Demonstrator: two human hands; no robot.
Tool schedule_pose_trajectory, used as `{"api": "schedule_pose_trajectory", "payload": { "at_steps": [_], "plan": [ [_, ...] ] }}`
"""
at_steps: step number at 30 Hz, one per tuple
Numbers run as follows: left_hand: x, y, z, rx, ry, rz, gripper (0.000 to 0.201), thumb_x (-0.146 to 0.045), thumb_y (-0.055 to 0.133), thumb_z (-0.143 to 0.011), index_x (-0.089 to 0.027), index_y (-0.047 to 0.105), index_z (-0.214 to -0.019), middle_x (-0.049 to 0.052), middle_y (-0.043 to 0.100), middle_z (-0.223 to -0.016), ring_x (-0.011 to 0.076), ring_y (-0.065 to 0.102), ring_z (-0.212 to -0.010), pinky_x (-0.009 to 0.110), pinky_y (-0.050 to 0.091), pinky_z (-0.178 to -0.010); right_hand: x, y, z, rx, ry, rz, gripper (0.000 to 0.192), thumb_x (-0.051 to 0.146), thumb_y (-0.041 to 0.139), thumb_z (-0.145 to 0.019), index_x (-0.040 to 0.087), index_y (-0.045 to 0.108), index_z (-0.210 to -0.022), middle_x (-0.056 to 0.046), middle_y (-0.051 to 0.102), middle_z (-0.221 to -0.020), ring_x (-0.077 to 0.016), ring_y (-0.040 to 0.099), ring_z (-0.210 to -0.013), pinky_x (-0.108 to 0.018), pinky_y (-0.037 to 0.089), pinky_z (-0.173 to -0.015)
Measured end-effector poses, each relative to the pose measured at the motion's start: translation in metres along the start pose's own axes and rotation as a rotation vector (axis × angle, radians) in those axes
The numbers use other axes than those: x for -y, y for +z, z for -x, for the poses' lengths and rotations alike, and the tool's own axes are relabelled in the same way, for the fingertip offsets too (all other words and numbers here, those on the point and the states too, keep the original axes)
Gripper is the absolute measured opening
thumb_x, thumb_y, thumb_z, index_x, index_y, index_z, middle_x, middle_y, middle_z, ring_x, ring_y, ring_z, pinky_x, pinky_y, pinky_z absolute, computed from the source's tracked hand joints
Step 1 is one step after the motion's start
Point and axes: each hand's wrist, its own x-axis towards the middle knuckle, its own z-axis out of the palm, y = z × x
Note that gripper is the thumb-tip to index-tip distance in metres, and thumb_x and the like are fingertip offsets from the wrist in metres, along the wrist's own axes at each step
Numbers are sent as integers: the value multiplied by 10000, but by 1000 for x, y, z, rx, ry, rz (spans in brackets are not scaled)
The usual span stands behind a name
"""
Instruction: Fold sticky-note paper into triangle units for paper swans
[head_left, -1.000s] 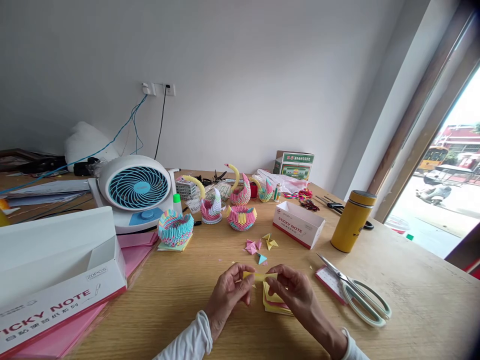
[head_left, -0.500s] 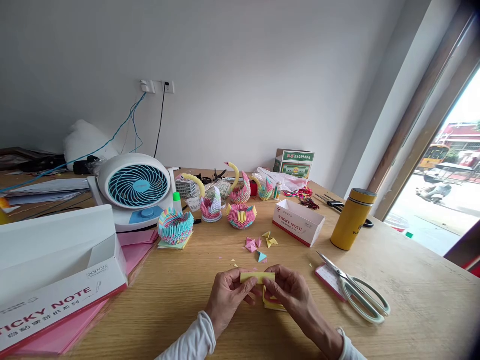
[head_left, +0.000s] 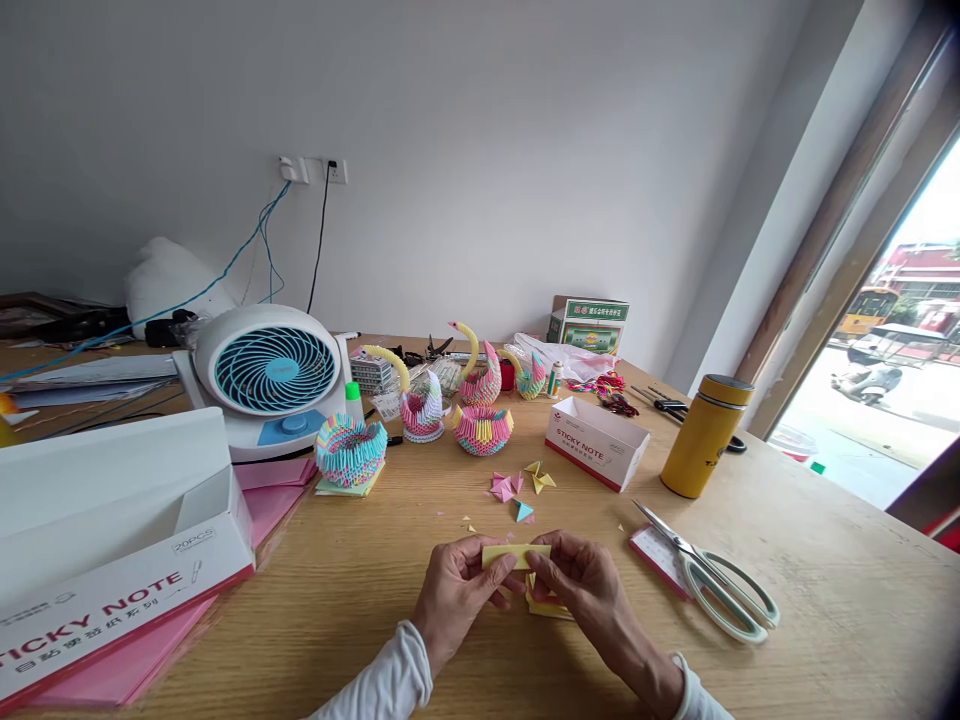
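By the thumb and fingers of the left hand [head_left: 459, 592], the left part of a narrow, flat strip of yellow paper [head_left: 516, 551] is being pinched; by those of the right hand [head_left: 592, 585], the right part is being pinched likewise, both sets of fingers being clamped on the paper. The strip is being held up in front of the body, near a stack of yellow paper notes [head_left: 549, 608] that is being partly hidden by the right hand. From here, it is being judged, a crease could be set crooked by unequal thumb pressure, or the strip could be buckled by the hands being pushed together. Its long axis is being held crosswise, nearly level, one short end being pointed towards each hand; whether a long edge is folded cannot be told. Beyond, small folded pink paper pieces [head_left: 505, 487], folded yellow paper pieces [head_left: 540, 480] and a folded blue paper triangle [head_left: 523, 511] are being supported by the light-brown wooden table [head_left: 352, 620]. To the right, a pink-edged paper pad [head_left: 651, 558] is being overlapped by large scissors with pale handles [head_left: 724, 600].
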Motion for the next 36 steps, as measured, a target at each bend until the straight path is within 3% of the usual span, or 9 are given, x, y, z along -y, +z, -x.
{"api": "schedule_pose_trajectory", "payload": {
  "at_steps": [11,16,21,24,29,36],
  "plan": [
    [2,-1,2,3,8,-25,325,-360,779,-671,-133,647,-862,4,687,-582,199,694,-536,244,541,-464,-2,0,2,66,-39,-20,360,495,689,-788,140,635,-824,-8,625,-579,-128,574,-522,-230,458,-510],
    [2,-2,2,41,6,-99,282,-381,712,-745,-146,624,-873,10,688,-605,190,686,-559,234,517,-489,-3,-2,3,105,-50,50,338,481,628,-838,144,626,-857,-10,608,-629,-150,599,-579,-255,477,-554],
    [3,-6,4,209,22,-300,223,-348,620,-829,-132,675,-838,49,715,-683,169,657,-602,224,465,-554,-5,-8,4,98,-229,318,220,333,558,-902,189,583,-1066,44,516,-640,-119,551,-548,-230,430,-532],
    [7,-9,4,286,17,-376,244,-335,609,-835,-121,697,-759,40,691,-649,152,614,-579,219,432,-561,-3,-9,5,90,-303,418,268,244,543,-898,220,532,-1165,65,470,-647,-103,512,-548,-220,410,-542],
    [8,-9,3,349,-1,-329,289,-361,619,-833,-122,679,-682,23,665,-626,136,584,-570,208,411,-560,1,-6,6,76,-305,425,246,243,545,-885,216,550,-1129,56,489,-662,-103,508,-553,-213,408,-531],
    [1,-4,6,324,-34,-194,295,-390,656,-804,-115,644,-699,35,664,-607,136,586,-540,220,451,-558,-7,-4,3,85,-245,282,269,331,593,-880,192,554,-1107,46,498,-648,-110,527,-558,-224,433,-543]
  ]
}}
